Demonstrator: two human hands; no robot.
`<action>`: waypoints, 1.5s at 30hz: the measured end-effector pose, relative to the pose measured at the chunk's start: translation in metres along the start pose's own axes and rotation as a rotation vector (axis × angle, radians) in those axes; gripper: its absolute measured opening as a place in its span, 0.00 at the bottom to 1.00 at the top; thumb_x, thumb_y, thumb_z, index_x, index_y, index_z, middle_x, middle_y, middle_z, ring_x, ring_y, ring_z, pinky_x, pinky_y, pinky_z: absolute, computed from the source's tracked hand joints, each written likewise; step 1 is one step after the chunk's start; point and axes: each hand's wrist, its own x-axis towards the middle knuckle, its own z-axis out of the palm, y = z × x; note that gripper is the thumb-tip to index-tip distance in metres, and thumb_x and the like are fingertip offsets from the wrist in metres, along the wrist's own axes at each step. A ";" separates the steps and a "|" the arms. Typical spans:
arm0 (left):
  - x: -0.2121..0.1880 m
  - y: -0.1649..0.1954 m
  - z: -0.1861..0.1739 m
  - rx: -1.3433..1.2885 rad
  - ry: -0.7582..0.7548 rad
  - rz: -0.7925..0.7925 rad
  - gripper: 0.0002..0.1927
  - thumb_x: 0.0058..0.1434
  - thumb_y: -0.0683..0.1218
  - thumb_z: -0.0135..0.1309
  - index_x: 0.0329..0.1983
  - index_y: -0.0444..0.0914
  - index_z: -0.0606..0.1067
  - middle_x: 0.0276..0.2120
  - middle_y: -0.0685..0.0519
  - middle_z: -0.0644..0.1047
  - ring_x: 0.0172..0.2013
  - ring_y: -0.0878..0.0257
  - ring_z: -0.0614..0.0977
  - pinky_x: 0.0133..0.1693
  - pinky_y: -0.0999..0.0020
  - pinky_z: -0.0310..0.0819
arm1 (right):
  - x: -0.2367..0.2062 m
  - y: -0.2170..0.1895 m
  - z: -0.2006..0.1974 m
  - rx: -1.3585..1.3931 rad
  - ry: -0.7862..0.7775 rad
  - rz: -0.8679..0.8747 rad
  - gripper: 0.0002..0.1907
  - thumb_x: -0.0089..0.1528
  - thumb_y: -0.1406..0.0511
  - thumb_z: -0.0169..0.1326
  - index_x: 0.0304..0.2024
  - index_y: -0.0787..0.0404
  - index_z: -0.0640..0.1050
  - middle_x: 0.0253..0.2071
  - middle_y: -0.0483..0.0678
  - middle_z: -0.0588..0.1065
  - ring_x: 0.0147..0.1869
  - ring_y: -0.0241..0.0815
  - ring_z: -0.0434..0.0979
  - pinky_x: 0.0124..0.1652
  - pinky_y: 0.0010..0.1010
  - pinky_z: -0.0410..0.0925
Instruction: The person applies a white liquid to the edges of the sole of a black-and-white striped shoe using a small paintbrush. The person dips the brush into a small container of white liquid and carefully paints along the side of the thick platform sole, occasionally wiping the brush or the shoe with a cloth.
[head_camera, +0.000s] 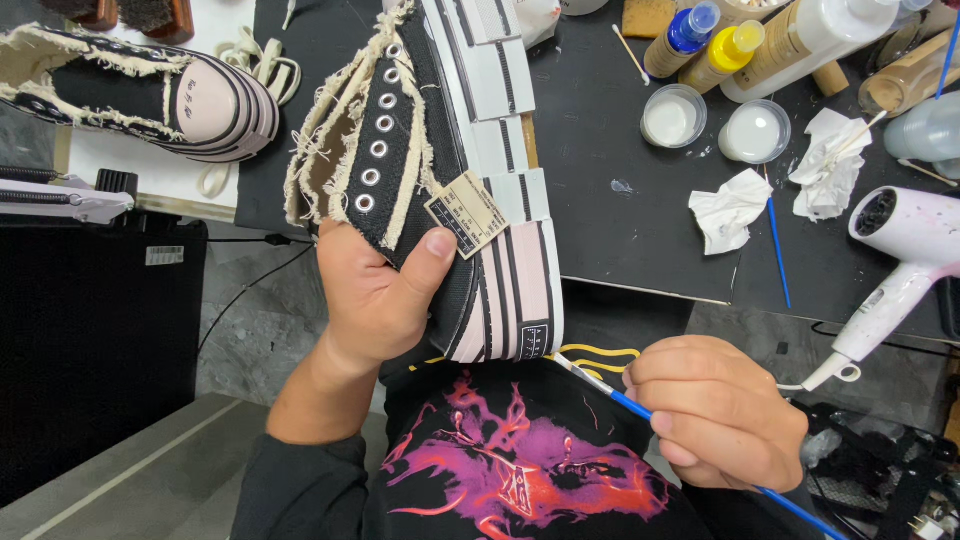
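Head view: the left hand (375, 295) grips a black canvas high-top shoe with frayed cream edges and a thick pink-and-white striped sole (440, 160), held up in front of the chest with the toe toward the person. The thumb presses the shoe's side just below a beige rectangular hang tag (467, 212), and the fingers wrap around the far side, out of sight. The right hand (715, 415) is clenched around a thin blue-handled paintbrush (625, 400), whose pale tip sits just beside the toe end of the striped sole; whether it touches is unclear.

Behind the shoe lies a black work surface (620, 230). On it stand 2 small round clear cups of white liquid (673, 116), with crumpled white tissues (732, 208) and a second blue brush (778, 250) near them. Several plastic bottles (790, 40) cluster at the far edge. A white hair dryer (905, 250) rests at the right edge of the surface. The matching second shoe (150, 90) lies on its side at the upper left, well apart from the hands.
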 end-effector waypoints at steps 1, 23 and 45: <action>0.000 0.000 0.000 -0.001 0.003 -0.011 0.13 0.72 0.44 0.55 0.52 0.29 0.79 0.45 0.49 0.83 0.45 0.64 0.85 0.53 0.72 0.77 | 0.000 0.000 0.000 -0.001 -0.008 0.009 0.08 0.66 0.69 0.53 0.40 0.71 0.70 0.33 0.58 0.76 0.36 0.56 0.82 0.35 0.46 0.77; 0.001 0.001 0.007 -0.148 0.077 -0.072 0.12 0.75 0.42 0.54 0.52 0.26 0.77 0.46 0.50 0.82 0.45 0.67 0.82 0.52 0.73 0.75 | -0.004 0.005 0.004 -0.123 0.049 -0.031 0.08 0.68 0.69 0.51 0.40 0.70 0.69 0.32 0.59 0.76 0.35 0.56 0.82 0.34 0.43 0.78; 0.001 -0.008 0.007 -0.243 0.129 -0.136 0.13 0.74 0.41 0.55 0.54 0.26 0.77 0.45 0.50 0.82 0.44 0.68 0.81 0.50 0.73 0.75 | -0.005 0.005 0.000 -0.147 -0.008 -0.050 0.07 0.67 0.71 0.52 0.41 0.69 0.68 0.33 0.59 0.76 0.36 0.57 0.83 0.34 0.45 0.80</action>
